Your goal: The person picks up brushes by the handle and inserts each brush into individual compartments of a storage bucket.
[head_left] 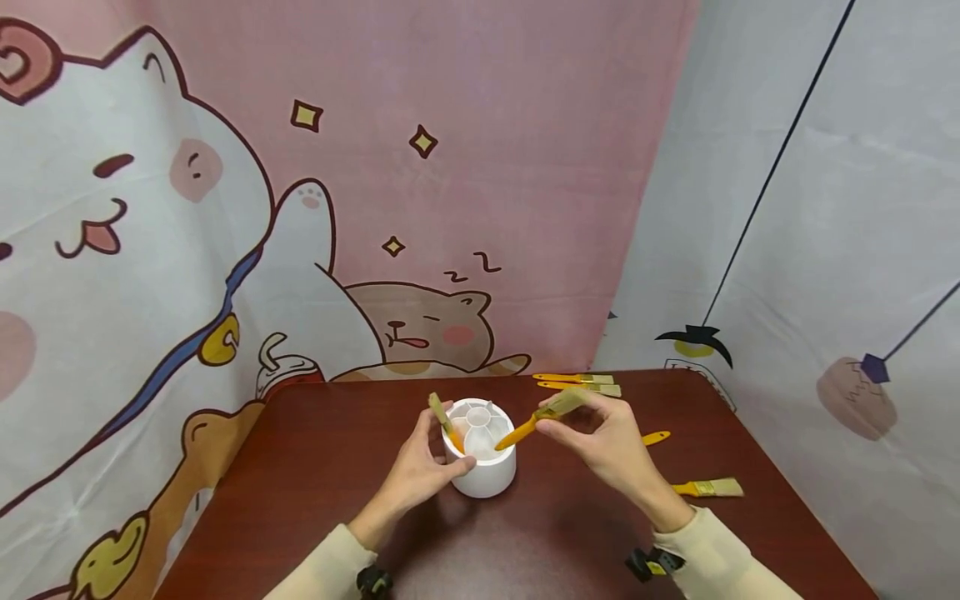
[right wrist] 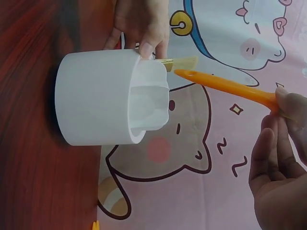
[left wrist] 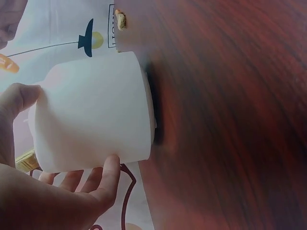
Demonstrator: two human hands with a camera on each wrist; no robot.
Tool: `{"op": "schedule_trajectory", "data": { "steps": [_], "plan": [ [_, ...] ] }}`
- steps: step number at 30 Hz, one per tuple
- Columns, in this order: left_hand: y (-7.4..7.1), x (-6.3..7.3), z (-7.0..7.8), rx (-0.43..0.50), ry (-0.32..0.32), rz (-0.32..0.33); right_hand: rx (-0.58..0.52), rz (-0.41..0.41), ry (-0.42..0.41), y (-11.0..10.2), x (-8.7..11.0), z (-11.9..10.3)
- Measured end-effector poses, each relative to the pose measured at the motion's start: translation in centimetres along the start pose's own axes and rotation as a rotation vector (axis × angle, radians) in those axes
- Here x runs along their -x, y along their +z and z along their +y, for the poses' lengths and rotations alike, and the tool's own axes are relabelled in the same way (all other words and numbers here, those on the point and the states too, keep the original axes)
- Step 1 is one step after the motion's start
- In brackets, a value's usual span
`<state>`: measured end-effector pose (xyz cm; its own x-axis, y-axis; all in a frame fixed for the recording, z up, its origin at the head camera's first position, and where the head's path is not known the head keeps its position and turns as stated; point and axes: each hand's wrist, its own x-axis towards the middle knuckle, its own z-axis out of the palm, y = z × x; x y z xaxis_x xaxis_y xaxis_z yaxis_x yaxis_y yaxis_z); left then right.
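Yellow-handled paintbrush hangs handle-first above the white compartmented holder, likely being stowed.
Right hand's fingers pinch it near the bristles, left hand's grip the holder; lowering it inside seems called for.

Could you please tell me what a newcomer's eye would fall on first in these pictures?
Probably the big white cartoon cat on the backdrop, at the left of the head view. Next comes the white holder on the dark red table, gripped by the left hand, with one brush leaning in it. Just right of it, the right hand holds a second brush, its handle pointing toward the holder.
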<state>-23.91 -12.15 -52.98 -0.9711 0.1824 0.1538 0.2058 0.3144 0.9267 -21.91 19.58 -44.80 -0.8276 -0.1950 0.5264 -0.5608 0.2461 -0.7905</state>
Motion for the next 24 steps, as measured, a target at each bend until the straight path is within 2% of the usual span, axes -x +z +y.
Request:
{"op": "schedule_trajectory", "data": {
  "steps": [3,10,24],
  "plan": [
    [-0.1,0.1,-0.1,0.001,0.009,-0.007,-0.027,-0.003,-0.03,0.6,-0.2,0.2],
    [-0.2,0.1,-0.2,-0.014,-0.028,-0.01,-0.055,-0.011,-0.079,1.9,-0.6,0.2],
    [-0.2,-0.3,-0.1,0.005,-0.008,-0.022,-0.034,-0.074,-0.208,4.0,-1.6,0.2]
  ]
}}
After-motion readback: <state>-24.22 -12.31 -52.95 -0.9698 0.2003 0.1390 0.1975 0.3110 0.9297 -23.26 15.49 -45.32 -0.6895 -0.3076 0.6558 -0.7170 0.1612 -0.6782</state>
